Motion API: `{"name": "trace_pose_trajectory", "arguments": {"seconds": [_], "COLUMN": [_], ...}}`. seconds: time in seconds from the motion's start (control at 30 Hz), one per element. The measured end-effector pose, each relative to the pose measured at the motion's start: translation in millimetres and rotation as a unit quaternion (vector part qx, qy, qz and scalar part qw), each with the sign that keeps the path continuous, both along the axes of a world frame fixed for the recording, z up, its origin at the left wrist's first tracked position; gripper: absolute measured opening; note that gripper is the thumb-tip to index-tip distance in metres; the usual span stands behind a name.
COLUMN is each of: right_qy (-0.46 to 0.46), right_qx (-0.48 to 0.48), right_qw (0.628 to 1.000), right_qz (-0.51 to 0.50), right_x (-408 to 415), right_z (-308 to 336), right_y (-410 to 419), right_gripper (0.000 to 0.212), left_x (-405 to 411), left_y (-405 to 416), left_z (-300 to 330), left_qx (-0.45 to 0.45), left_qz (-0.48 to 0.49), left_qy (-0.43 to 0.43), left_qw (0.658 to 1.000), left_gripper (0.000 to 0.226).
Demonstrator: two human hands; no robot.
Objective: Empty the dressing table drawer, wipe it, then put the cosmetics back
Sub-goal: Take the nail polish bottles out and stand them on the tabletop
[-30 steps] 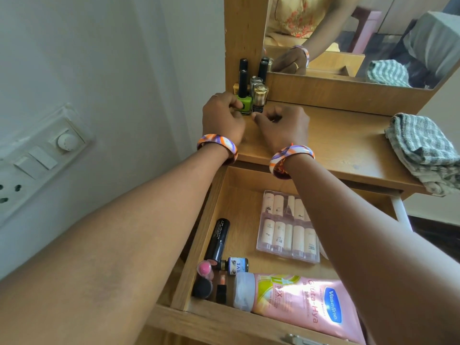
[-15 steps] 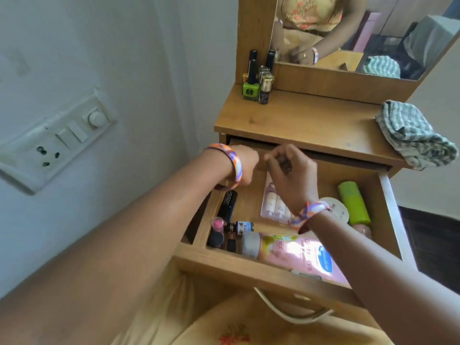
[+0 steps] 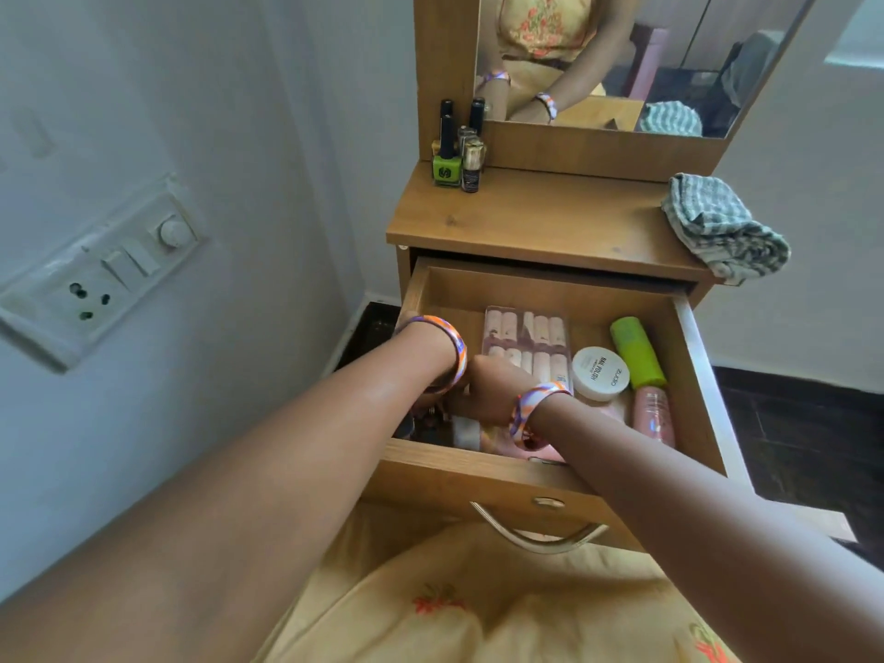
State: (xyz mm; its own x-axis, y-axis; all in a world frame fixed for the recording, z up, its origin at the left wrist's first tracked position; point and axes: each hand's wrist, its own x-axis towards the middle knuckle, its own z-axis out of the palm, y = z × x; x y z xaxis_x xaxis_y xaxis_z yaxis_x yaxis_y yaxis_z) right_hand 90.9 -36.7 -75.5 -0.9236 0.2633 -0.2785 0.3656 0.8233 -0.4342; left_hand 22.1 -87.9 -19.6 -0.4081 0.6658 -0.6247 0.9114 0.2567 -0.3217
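Note:
The dressing table drawer (image 3: 526, 476) is pulled open. Both my hands reach into its front left corner. My right hand (image 3: 490, 390) is curled, fingers down, over small dark items there. My left hand (image 3: 436, 404) bends down below its bangle and is mostly hidden. I cannot tell what either hand grips. In the drawer lie a clear pack of false nails (image 3: 526, 334), a white round jar (image 3: 600, 373), a green tube (image 3: 636, 351), a pink bottle (image 3: 653, 413) and a pink lotion tube (image 3: 495, 440), half covered by my right wrist.
Several nail polish bottles (image 3: 454, 155) stand at the tabletop's back left corner by the mirror frame. A grey checked cloth (image 3: 722, 227) lies at the tabletop's right edge. A wall with a switch panel (image 3: 100, 275) is close on the left. The drawer handle (image 3: 535, 535) hangs over my lap.
My hands left the nail polish bottles on the tabletop and came down into the drawer's front left corner. The view pulled back and tilted down.

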Motion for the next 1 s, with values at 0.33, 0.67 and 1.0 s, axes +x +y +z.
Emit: {"name": "trace_pose_trajectory", "arguments": {"seconds": [0.33,0.67,1.0], "right_qy": [0.006,0.124,0.254], "right_qx": [-0.032,-0.12,-0.52], "right_qw": [0.999,0.984,0.796], "right_qz": [0.015,-0.04,-0.175], "right_x": [2.7,6.7,9.8], "right_z": [-4.9,2.6,20.3], "right_y": [3.6,25.9,59.4], "right_gripper": [0.031,0.021,0.014], "left_x": [-4.6,-45.7,-70.8], "left_y": [-4.3,3.5,-9.0], "left_z": [0.1,27.3,11.9], "left_qx": [0.11,0.452,0.421], "left_qz": [0.062,0.429,0.314], "left_qy": [-0.013,-0.53,-0.821], "left_qw": [0.992,0.575,0.223], "left_gripper": [0.036,0.005,0.053]}}
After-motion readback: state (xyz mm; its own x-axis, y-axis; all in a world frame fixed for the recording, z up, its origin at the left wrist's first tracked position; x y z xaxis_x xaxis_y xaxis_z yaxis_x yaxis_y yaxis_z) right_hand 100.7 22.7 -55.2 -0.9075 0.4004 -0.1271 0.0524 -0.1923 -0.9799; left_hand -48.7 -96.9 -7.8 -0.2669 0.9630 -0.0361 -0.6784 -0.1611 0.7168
